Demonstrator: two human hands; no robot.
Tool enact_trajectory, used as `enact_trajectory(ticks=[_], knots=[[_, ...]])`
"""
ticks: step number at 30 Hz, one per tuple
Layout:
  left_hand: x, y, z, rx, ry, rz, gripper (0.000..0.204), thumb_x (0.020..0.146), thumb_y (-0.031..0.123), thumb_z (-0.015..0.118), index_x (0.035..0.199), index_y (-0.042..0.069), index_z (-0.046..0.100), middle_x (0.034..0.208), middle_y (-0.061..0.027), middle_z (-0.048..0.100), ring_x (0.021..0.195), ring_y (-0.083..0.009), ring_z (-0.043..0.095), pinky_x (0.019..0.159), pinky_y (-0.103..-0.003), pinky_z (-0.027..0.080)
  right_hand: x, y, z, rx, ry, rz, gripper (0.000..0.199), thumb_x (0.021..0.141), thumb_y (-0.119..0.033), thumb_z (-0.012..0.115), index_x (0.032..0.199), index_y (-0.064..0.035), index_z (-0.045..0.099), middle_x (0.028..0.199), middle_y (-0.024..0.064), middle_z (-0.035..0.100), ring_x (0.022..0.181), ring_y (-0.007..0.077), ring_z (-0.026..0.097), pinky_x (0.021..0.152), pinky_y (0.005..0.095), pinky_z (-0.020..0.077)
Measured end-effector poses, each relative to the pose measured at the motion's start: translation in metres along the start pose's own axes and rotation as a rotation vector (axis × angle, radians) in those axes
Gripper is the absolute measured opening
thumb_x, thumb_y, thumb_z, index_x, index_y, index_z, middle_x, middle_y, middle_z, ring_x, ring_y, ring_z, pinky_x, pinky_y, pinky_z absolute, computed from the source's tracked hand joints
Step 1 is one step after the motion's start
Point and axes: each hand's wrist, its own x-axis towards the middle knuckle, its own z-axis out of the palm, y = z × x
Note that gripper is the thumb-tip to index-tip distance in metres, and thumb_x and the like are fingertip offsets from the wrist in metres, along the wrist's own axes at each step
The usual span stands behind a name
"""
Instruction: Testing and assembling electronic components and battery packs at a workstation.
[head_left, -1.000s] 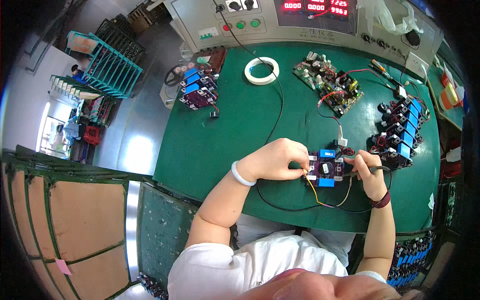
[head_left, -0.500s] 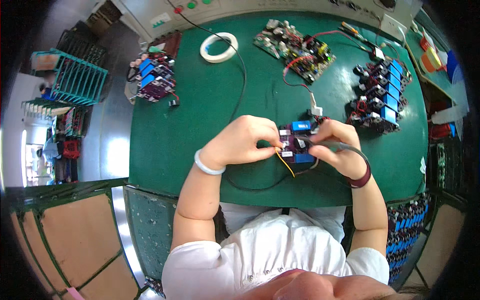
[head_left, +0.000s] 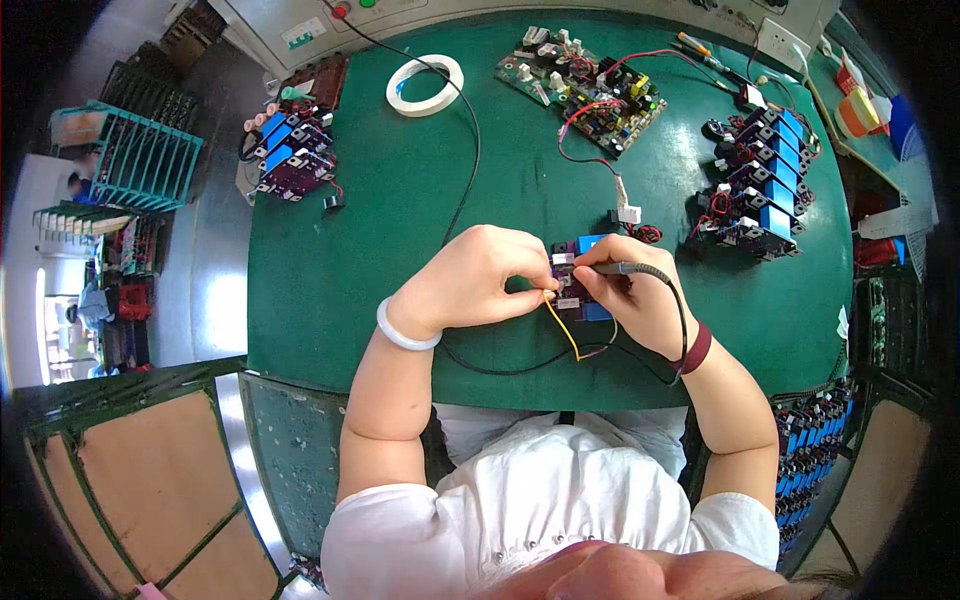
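In front of me on the green table lies a small purple circuit board [head_left: 571, 303] with blue and white parts, partly covered by my hands. My left hand [head_left: 475, 280] is closed in a pinch at the board's left edge, on the end of a thin yellow wire [head_left: 563, 328]. That wire loops toward me and turns pale as it curves back up to the board. Closed around a dark pen-shaped probe [head_left: 622, 268], my right hand [head_left: 645, 305] points the tip leftward over the board. A black cable [head_left: 681, 310] trails from the probe. The exact contact point is too small to make out.
Beyond my hands, a larger green circuit board [head_left: 610, 105] has red wires running to a white connector [head_left: 628, 214]. A tape roll [head_left: 452, 92] lies far left. Blue-topped modules stand at right [head_left: 775, 185] and left [head_left: 290, 160]. The cable crosses the table.
My right hand has turned and shifted slightly left, so the probe shows more plainly and its tip sits farther up the board. My left hand keeps its pinch. The whole view has shifted a little.
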Motion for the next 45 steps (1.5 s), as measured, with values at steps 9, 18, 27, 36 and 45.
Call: enact_trajectory(ticks=[9,18,27,36,45], knots=[[0.0,-0.003,0.004,-0.049,0.06,0.083,0.008,0.078,0.009,0.076,0.082,0.003,0.074,0.084,-0.0109,0.073,0.081,-0.0301,0.072,0.074,-0.04,0.057,0.002,-0.007,0.002,-0.123,0.038,-0.046,0.007,0.091,-0.003,0.075,0.094,-0.001,0.069,0.076,0.0095,0.066,0.059,0.0159,0.06,0.055,0.0295,0.0479],[-0.003,-0.006,0.005,-0.03,0.027,0.068,0.008,0.079,0.006,0.076,0.086,0.003,0.072,0.09,-0.011,0.074,0.085,-0.0303,0.072,0.076,-0.04,0.057,-0.001,-0.001,0.002,-0.131,0.035,-0.042,0.006,0.092,-0.003,0.075,0.093,-0.0002,0.069,0.07,0.0077,0.066,0.057,0.0124,0.057,0.054,0.0285,0.0457],[-0.002,-0.006,0.004,0.001,0.028,0.055,0.01,0.079,0.008,0.078,0.085,0.003,0.072,0.09,-0.0126,0.074,0.083,-0.0314,0.072,0.075,-0.041,0.057,-0.004,0.002,0.001,0.013,0.054,0.024,0.017,0.099,-0.008,0.067,0.087,-0.0006,0.058,0.064,0.0025,0.053,0.059,0.0078,0.046,0.052,0.0297,0.0388],[-0.002,-0.005,0.005,-0.035,0.048,0.021,0.009,0.079,0.005,0.078,0.085,0.002,0.074,0.088,-0.0125,0.074,0.082,-0.0298,0.072,0.074,-0.04,0.057,-0.002,-0.005,-0.003,-0.02,-0.075,0.063,0.017,0.098,-0.007,0.068,0.086,0.0007,0.061,0.061,0.0044,0.055,0.054,0.0084,0.049,0.05,0.0297,0.0382],[-0.002,-0.007,0.006,-0.014,0.055,0.088,0.01,0.079,0.007,0.079,0.085,0.002,0.072,0.088,-0.0125,0.073,0.082,-0.0316,0.071,0.074,-0.04,0.057,-0.002,-0.003,0.0,-0.006,-0.046,0.04,0.015,0.096,-0.004,0.069,0.085,0.0013,0.061,0.064,0.0065,0.058,0.055,0.0091,0.052,0.052,0.0299,0.0432]])
